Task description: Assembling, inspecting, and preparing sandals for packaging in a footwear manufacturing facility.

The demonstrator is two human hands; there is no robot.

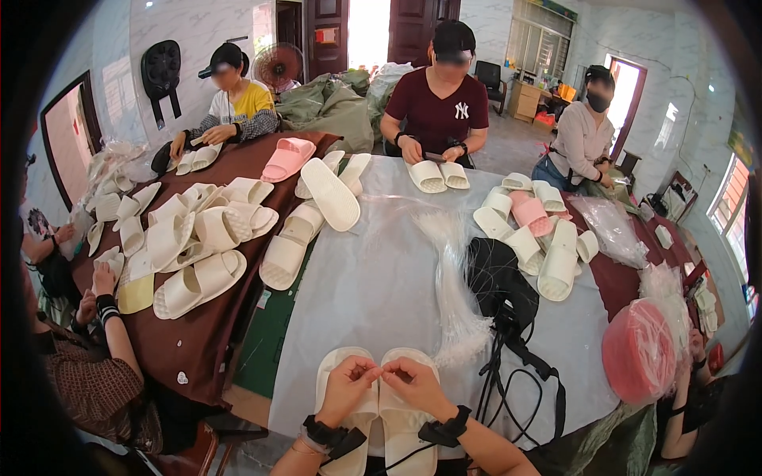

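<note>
I count two white slippers under my hands; two pink slippers among white heaps; one black bag; one bundle of clear ties; one standing fan; three seated workers opposite.

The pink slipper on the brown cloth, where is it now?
In the head view the pink slipper lies far left on the brown cloth, beside the white slippers.
</note>
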